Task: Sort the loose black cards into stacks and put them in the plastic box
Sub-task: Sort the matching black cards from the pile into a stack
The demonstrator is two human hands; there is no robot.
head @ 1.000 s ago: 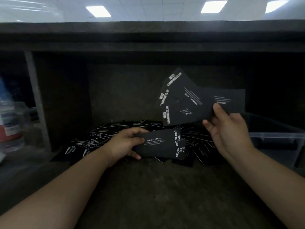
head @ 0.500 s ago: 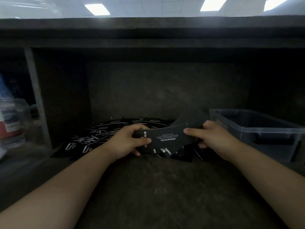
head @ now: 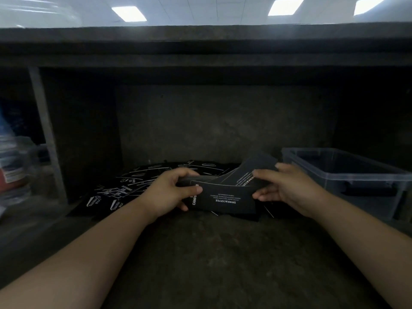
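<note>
A bundle of black cards [head: 225,200] with white print is held between both hands, low over the dark shelf. My left hand [head: 171,192] grips its left end, thumb on top. My right hand [head: 287,188] pinches the fanned cards [head: 252,170] at the right end. Behind and to the left, a loose heap of black cards [head: 124,188] lies spread on the shelf. A clear plastic box [head: 347,175] stands at the right, just beyond my right hand; its inside looks dark and I cannot make out its contents.
The shelf sits in a dark recess with a back wall [head: 223,126] and a low overhead board [head: 200,47]. A grey upright post [head: 46,134] stands at the left, with blurred containers [head: 13,166] beyond it. Bare shelf surface [head: 211,259] lies between my forearms.
My right hand brought its raised fan of cards down and onto the cards in my left hand. Both hands now hold the cards together.
</note>
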